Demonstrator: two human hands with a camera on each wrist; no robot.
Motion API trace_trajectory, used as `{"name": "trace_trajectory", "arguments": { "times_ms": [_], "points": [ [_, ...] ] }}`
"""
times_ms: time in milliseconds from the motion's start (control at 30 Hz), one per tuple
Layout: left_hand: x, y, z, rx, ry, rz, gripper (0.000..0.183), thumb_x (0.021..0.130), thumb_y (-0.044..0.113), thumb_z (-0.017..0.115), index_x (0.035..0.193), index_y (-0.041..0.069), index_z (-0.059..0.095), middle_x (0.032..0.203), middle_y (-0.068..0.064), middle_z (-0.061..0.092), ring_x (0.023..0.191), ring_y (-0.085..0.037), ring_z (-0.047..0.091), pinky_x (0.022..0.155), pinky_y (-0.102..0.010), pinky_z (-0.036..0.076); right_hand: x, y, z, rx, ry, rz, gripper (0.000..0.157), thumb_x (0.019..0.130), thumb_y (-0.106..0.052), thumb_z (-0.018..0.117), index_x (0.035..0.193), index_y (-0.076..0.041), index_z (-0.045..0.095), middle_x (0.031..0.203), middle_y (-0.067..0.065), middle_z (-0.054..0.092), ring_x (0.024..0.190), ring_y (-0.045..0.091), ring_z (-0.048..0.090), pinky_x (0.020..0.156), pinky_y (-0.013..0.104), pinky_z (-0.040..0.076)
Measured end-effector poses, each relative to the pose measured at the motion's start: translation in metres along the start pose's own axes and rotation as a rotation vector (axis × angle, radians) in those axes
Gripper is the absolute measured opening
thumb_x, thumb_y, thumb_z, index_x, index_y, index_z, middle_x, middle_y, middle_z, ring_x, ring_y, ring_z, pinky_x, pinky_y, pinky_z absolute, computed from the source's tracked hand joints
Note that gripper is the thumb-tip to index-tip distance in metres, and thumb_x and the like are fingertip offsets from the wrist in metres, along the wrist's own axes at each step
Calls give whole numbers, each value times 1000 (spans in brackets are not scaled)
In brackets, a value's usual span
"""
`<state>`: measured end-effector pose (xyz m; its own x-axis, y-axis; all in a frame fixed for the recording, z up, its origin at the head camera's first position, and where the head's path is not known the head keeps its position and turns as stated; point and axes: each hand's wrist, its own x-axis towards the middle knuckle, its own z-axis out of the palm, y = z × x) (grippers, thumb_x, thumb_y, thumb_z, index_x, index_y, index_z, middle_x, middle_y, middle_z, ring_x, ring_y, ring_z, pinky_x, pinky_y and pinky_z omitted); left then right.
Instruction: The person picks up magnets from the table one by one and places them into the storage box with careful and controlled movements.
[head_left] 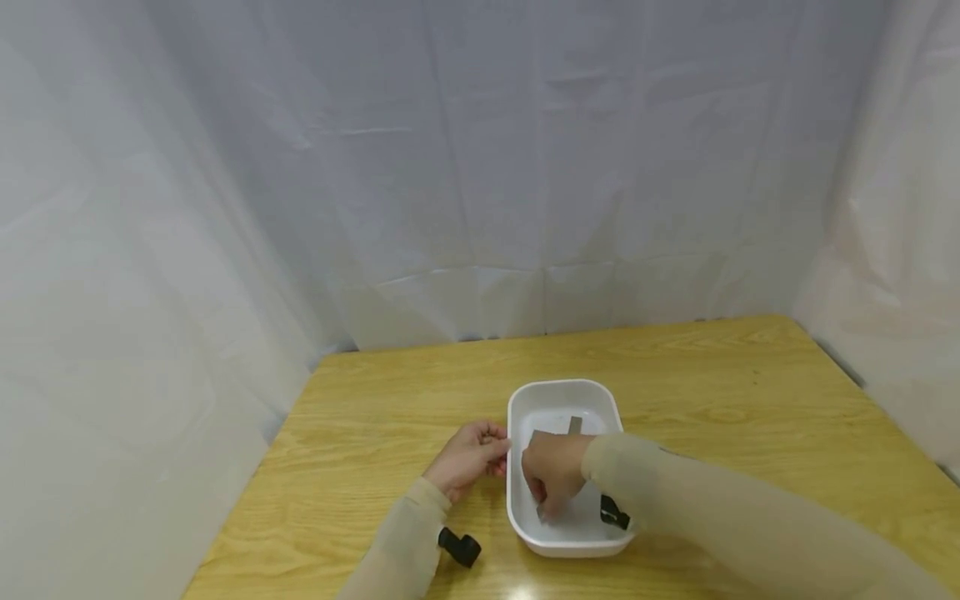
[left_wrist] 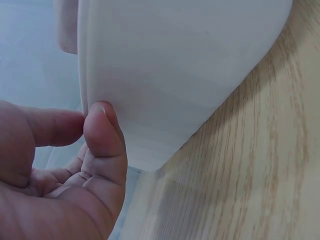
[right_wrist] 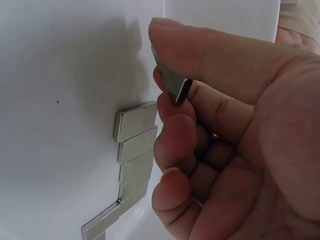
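A white plastic tub (head_left: 566, 550) stands on the wooden table. My left hand (head_left: 467, 460) pinches its left rim; the left wrist view shows the thumb (left_wrist: 105, 132) against the outer wall. Inside the tub, my right hand (head_left: 558, 471) is lowered with its back to the head camera. Between thumb and fingers it pinches a small, flat, shiny metal block (right_wrist: 172, 82), best seen in the right wrist view. Several similar rectangular metal blocks (right_wrist: 138, 145) lie end to end in a bent row on the tub's floor, partly hidden by the hand in the head view.
Black wrist camera mounts (head_left: 459, 547) sit on both forearms. Pale sheeting (head_left: 480, 167) hangs behind the table and at both sides. The wooden tabletop (head_left: 712, 392) extends around the tub, its back edge close to the sheeting.
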<state>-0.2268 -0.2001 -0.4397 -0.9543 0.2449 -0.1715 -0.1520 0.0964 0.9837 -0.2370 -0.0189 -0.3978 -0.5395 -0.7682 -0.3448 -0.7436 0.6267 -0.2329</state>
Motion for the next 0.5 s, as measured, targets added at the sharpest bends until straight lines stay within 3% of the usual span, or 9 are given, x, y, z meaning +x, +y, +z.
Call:
{"name": "trace_trajectory", "arguments": {
  "times_ms": [500],
  "points": [
    [-2,3,1,17,11,-10,23,97,5,54,111,-13,50,84,-11,58,68,-14,56,60,-23,49,4,-6,2,-15,-51,28,23,71,-28,85,72,-26,63,68,-15,57,64,3,54,60,19,46]
  ]
}}
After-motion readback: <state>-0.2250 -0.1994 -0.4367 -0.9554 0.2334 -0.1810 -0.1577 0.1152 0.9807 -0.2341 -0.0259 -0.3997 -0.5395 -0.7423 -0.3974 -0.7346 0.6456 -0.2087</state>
